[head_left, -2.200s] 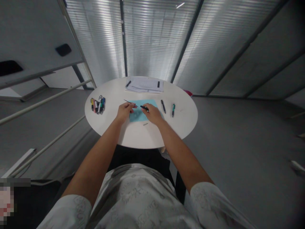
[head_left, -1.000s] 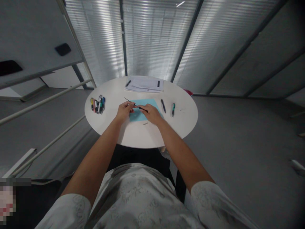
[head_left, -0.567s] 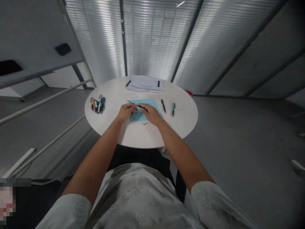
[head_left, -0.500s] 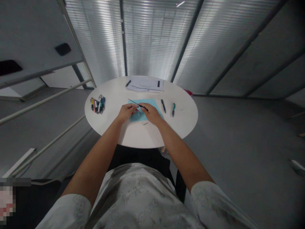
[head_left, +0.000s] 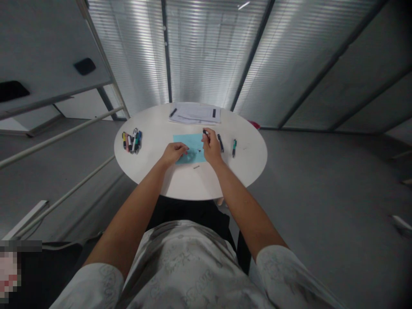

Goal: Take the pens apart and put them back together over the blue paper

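My left hand (head_left: 174,152) is over the left part of a light blue sheet (head_left: 195,139), its fingertips pinched together. Whatever lies between them is too small to make out. Over the sheet's right side, my right hand (head_left: 211,148) is closed around a dark pen-like piece (head_left: 205,131), whose black end shows above the thumb and fingers; the rest is hidden. Between the hands, a tiny dark piece (head_left: 199,150) shows against the blue sheet. Just right of my right hand lies a dark pen (head_left: 220,143).
A green and black pen (head_left: 234,148) lies on the round white table (head_left: 254,159). Several markers (head_left: 131,140) are bunched at the left, and papers (head_left: 196,112) lie at the back. A small grey strip (head_left: 196,167) is in front of the sheet. White rails (head_left: 64,131) run at the left.
My hands have moved apart. The right hand has gone right and up with the dark piece, and the long thin dark rod that spanned both hands no longer shows.
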### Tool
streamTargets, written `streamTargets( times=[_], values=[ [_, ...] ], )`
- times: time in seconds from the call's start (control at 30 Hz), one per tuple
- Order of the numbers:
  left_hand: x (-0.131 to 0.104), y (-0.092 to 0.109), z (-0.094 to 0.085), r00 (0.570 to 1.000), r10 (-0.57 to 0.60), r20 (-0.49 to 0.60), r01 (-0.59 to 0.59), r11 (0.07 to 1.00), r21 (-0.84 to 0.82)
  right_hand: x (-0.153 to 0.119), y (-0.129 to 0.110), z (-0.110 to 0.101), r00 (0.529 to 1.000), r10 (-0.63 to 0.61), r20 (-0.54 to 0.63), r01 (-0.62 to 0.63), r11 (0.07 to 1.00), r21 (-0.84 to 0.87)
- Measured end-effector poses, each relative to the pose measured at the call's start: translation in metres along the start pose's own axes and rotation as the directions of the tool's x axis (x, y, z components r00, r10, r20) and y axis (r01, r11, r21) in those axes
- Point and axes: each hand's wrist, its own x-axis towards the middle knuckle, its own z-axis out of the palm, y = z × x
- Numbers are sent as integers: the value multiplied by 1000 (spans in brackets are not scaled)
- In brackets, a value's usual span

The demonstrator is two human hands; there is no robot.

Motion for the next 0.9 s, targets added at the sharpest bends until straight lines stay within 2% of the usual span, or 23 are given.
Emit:
streamTargets(
  times=[0.13, 0.27, 0.4, 0.6, 0.73, 0.8, 0.9],
  values=[
    [-4, 4, 1, 991, 135, 1, -132, 963, 234, 0, 0, -1, 1000, -10, 10, 10, 999, -30],
    [-12, 14, 4, 965, 239, 103, -261, 891, 372, 0, 2, -1, 1000, 8, 14, -7, 999, -50],
    [-26, 25, 10, 945, 190, 265, -299, 826, 477, 1, 3, -1, 999, 19, 44, -18, 999, -27],
    [-42, 29, 25, 915, 203, 350, -393, 651, 650, 0, 2, -1, 997, 9, 81, -7, 1000, -19],
    [-46, 31, 32, 881, 204, 427, -466, 533, 706, 0, 1, -1, 995, 14, 100, -11, 999, -32],
    [-48, 30, 34, 871, 209, 444, -484, 517, 706, -1, 0, -1, 994, 18, 112, -14, 999, -38],
    [-48, 29, 33, 877, 201, 436, -471, 538, 699, -1, -1, -1, 991, 20, 132, -15, 999, -40]
  ],
)
